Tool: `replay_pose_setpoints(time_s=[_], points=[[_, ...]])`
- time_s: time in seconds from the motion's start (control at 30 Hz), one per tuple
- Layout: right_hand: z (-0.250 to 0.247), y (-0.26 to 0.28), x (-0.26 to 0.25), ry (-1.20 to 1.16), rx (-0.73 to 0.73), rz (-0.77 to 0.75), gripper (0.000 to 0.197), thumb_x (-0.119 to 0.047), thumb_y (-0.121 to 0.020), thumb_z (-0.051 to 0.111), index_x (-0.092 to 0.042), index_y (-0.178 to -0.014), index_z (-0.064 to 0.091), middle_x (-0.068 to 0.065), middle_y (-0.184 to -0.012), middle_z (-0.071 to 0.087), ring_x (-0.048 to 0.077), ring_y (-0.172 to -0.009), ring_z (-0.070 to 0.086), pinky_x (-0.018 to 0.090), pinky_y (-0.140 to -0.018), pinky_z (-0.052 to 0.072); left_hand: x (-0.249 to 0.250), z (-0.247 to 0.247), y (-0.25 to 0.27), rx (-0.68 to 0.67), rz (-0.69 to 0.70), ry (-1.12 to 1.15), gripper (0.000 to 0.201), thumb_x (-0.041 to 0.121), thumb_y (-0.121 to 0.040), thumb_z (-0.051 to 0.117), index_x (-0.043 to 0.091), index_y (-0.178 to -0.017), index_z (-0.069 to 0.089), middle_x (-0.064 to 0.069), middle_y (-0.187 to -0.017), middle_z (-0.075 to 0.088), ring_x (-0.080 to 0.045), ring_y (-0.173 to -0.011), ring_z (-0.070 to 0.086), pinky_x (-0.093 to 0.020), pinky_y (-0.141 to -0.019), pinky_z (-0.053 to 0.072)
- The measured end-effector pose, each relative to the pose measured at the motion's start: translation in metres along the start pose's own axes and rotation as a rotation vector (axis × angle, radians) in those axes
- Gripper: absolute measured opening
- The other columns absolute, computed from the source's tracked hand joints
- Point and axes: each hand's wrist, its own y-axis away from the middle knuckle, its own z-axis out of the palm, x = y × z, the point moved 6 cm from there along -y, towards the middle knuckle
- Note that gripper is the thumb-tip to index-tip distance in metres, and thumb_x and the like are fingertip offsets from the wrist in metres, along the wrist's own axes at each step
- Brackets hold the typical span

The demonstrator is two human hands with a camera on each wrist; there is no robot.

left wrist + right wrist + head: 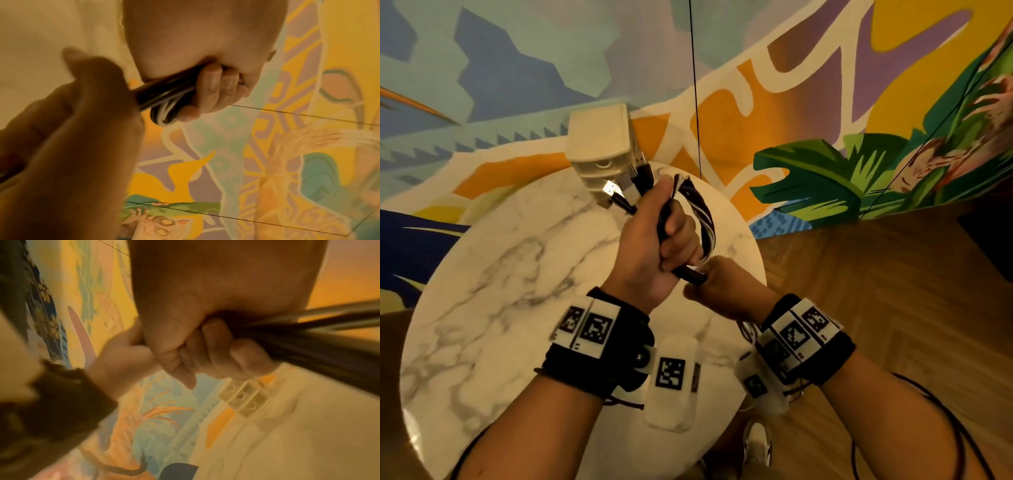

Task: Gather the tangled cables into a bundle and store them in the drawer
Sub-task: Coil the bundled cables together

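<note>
Above a round marble table (482,308), a bundle of black and white cables (698,219) is held between both hands, which are brought close together. The left hand (654,246) is raised with its forearm angled up and inward from the lower left, and its fingers are curled tightly round the middle of the bundle. Plug ends (626,188) are fanned out above the fist, and a loop of cable is arched over to the right of the knuckles. The right hand (726,291) is set just below and to the right, touching the left, and is closed round the lower end of the bundle, its forearm coming in from the lower right. In the left wrist view, the left fingers (218,91) are seen wrapped over the cable strands. In the right wrist view, the right fingers (222,353) are clenched on dark strands that stretch away to the right. A small cream drawer unit (599,150) is seen at the table's far edge, just beyond the bundle, its drawers shut. Black marker bands (599,342) are worn on both wrists.
</note>
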Motion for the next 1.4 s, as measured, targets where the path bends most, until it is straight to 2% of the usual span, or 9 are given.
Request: replay_pose_setpoints(time_s=[0.1,0.27,0.37,0.53,0.8,0.93,1.17,1.3,1.4], points=[[-0.021,-0.006,0.014,0.129,0.021,0.026,0.035,-0.019,-0.083,0.061,-0.015,-0.052,0.045,0.001,-0.052,0.043,0.017,-0.051,0.038,0.03,-0.053,0.032,0.019,0.002,0.003,-0.104,-0.04,-0.077,0.055,0.042,-0.095,0.04,0.016,-0.046,0.033,0.003,-0.031,0.023,-0.012,-0.027,0.013,-0.029,-0.041,0.011],[-0.079,-0.011,0.048,0.204,0.15,0.103,0.011,-0.019,-0.084,0.066,-0.011,-0.079,0.071,-0.002,-0.06,0.057,0.011,-0.053,0.049,0.024,-0.052,0.04,0.037,0.007,0.01,-0.178,-0.098,-0.226,0.056,0.04,-0.094,0.041,0.015,-0.044,0.031,0.001,-0.03,0.02,-0.014,-0.025,0.01,-0.03,-0.041,0.005],[-0.082,-0.015,0.08,0.295,0.023,0.215,0.01,-0.019,-0.081,0.068,-0.009,-0.079,0.07,0.001,-0.061,0.055,0.014,-0.054,0.049,0.025,-0.054,0.039,0.028,0.011,0.008,-0.163,-0.1,-0.315,0.055,0.039,-0.091,0.048,0.012,-0.048,0.028,-0.001,-0.032,0.018,-0.014,-0.028,0.008,-0.03,-0.044,0.0],[-0.018,-0.009,0.164,0.348,-0.284,0.417,0.015,-0.025,-0.082,0.066,-0.017,-0.069,0.062,-0.002,-0.06,0.055,0.013,-0.053,0.051,0.023,-0.05,0.041,-0.011,-0.004,0.011,-0.056,-0.172,-0.43,0.054,0.037,-0.085,0.056,0.009,-0.052,0.024,-0.002,-0.034,0.02,-0.012,-0.03,0.012,-0.025,-0.04,0.007],[-0.039,-0.027,0.212,0.432,-0.096,0.401,0.014,-0.035,-0.077,0.062,-0.022,-0.077,0.062,-0.004,-0.068,0.059,0.017,-0.063,0.058,0.024,-0.052,0.042,0.016,-0.004,0.001,0.001,-0.063,-0.598,0.054,0.037,-0.085,0.056,0.009,-0.051,0.025,-0.003,-0.036,0.02,-0.015,-0.033,0.01,-0.018,-0.039,0.012],[-0.023,-0.014,0.215,0.343,-0.175,0.444,0.015,-0.03,-0.083,0.065,-0.026,-0.069,0.061,-0.003,-0.066,0.06,0.016,-0.065,0.058,0.022,-0.053,0.042,0.025,-0.012,-0.004,0.074,0.004,-0.741,0.057,0.033,-0.089,0.06,0.007,-0.051,0.028,-0.005,-0.039,0.02,-0.016,-0.035,0.013,-0.023,-0.042,0.011],[-0.018,-0.007,0.24,0.367,-0.277,0.554,0.023,-0.034,-0.083,0.066,-0.011,-0.081,0.067,0.007,-0.076,0.069,0.02,-0.066,0.063,0.031,-0.066,0.054,0.031,-0.016,-0.008,0.06,0.08,-0.952,0.046,0.035,-0.088,0.061,0.007,-0.058,0.041,-0.013,-0.046,0.032,-0.022,-0.042,0.029,-0.028,-0.046,0.024],[-0.032,-0.007,0.247,0.461,-0.272,0.603,0.016,-0.019,-0.09,0.06,-0.004,-0.086,0.062,0.002,-0.069,0.055,0.02,-0.068,0.054,0.029,-0.06,0.043,0.043,-0.024,-0.007,0.128,0.135,-1.066,0.036,0.039,-0.083,0.061,0.018,-0.056,0.05,-0.01,-0.046,0.043,-0.023,-0.044,0.039,-0.033,-0.05,0.031],[-0.045,-0.009,0.26,0.43,-0.259,0.618,0.02,-0.025,-0.082,0.071,-0.006,-0.078,0.065,0.003,-0.061,0.063,0.027,-0.071,0.065,0.031,-0.063,0.05,0.048,-0.036,-0.005,0.171,0.134,-1.172,0.032,0.039,-0.084,0.064,0.016,-0.065,0.055,-0.012,-0.054,0.049,-0.021,-0.048,0.043,-0.033,-0.054,0.035]])
